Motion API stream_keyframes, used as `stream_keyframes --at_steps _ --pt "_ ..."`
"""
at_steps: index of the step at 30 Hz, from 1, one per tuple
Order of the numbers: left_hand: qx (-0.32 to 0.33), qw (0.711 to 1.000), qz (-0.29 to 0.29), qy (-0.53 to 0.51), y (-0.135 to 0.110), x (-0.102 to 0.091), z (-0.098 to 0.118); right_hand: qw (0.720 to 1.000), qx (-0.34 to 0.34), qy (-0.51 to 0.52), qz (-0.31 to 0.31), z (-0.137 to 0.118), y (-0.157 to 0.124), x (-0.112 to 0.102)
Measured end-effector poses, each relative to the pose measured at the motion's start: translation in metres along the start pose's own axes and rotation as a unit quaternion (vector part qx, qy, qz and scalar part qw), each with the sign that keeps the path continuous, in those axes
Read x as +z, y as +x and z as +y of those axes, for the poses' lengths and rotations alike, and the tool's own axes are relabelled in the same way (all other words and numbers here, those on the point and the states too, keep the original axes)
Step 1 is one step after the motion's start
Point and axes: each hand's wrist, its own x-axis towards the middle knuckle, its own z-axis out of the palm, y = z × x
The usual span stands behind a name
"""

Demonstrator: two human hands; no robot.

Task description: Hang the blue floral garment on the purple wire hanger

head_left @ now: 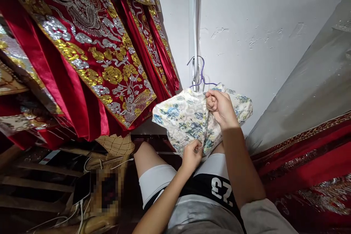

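A cream garment with a blue and green flower print (181, 117) hangs on a purple hanger (201, 76) hooked to a white strip on the wall. My right hand (219, 106) is closed on the garment's top near the collar. My left hand (192, 155) pinches the garment's lower middle, along a seam or zip line running between the two hands. My legs in white and black shorts show below.
Red robes with gold and silver embroidery (90, 51) hang at the upper left. A grey cover and more red embroidered cloth (307, 153) lie to the right. Phones on charging cables (82, 188) and wooden boards sit at the lower left. The white wall (260, 25) is behind.
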Motion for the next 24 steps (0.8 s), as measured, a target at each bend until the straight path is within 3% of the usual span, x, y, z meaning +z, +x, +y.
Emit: stream_keyframes --at_steps 4,8,10,12,15,17,20,22,24 --pt "0.019 1.000 0.012 0.003 0.023 -0.012 0.010 0.998 -0.017 -0.047 -0.034 0.007 -0.006 0.021" --pt "0.163 0.976 0.125 -0.079 0.068 -0.051 0.059 0.997 -0.020 -0.063 -0.031 0.021 -0.018 0.023" --pt "0.232 0.961 0.150 -0.034 0.093 -0.069 0.089 0.996 -0.039 -0.073 -0.027 0.020 -0.017 0.021" --pt "0.287 0.949 0.127 0.044 0.114 -0.080 0.112 0.994 -0.061 -0.093 -0.021 0.019 -0.013 0.018" --pt "0.326 0.933 0.113 0.106 0.128 -0.089 0.131 0.989 -0.068 -0.127 0.015 0.032 -0.007 0.014" --pt "0.330 0.926 0.156 0.092 0.130 -0.098 0.136 0.988 -0.042 -0.143 0.041 0.053 -0.007 0.012" --pt "0.292 0.916 0.275 -0.004 0.134 -0.125 0.128 0.988 0.006 -0.143 0.052 0.087 -0.021 0.009" --pt "0.228 0.907 0.336 -0.109 0.141 -0.149 0.110 0.990 0.023 -0.124 0.059 0.100 -0.036 0.008" --pt "0.120 0.889 0.356 -0.261 0.147 -0.167 0.082 0.993 0.032 -0.096 0.061 0.102 -0.051 0.007"
